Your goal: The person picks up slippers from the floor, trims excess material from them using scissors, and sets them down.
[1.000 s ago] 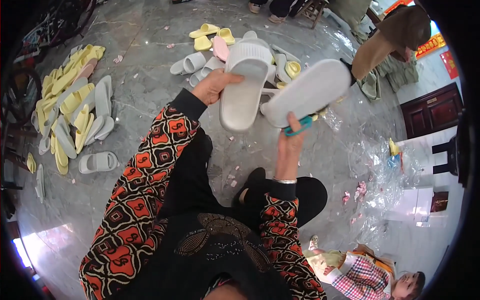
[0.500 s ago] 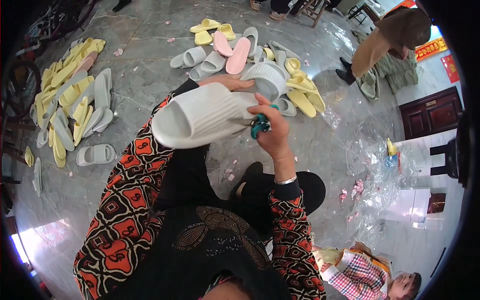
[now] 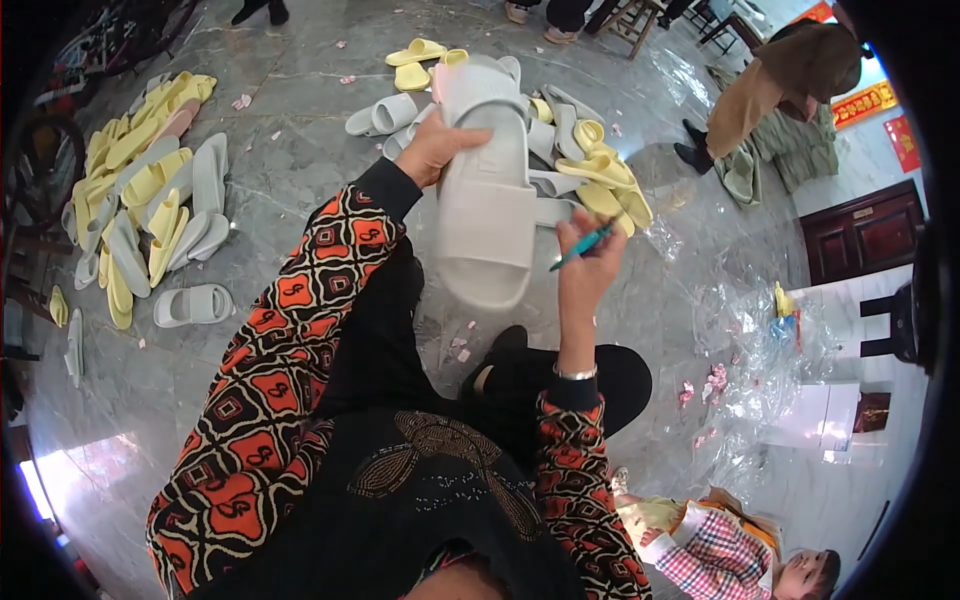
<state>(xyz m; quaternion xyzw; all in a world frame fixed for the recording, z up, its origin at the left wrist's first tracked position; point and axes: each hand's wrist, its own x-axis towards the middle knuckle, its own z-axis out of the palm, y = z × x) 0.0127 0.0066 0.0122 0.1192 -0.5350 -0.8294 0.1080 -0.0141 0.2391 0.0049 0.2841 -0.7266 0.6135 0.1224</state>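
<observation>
My left hand (image 3: 438,148) grips a pair of light grey slide slippers (image 3: 486,235), thumb across them. They are held upright in front of me, overlapping end to end, one strap toward me and the other at the far end. My right hand (image 3: 588,262), just right of the slippers and apart from them, is closed around small teal-handled scissors (image 3: 583,245); their blades are hard to make out. Behind the held pair lies a pile of grey, pink and yellow slippers (image 3: 598,170), partly hidden by it.
Another heap of yellow and grey slippers (image 3: 125,190) lies at left, with a grey pair (image 3: 193,306) nearer. Clear plastic wrap (image 3: 745,370) and pink scraps (image 3: 716,378) litter the floor at right. A child (image 3: 725,550) is at lower right; a person in brown (image 3: 775,80) bends at upper right.
The slippers have turned from lying sideways to upright and shifted right. My left hand now shows at their left side. My right hand with the scissors has moved right, away from them.
</observation>
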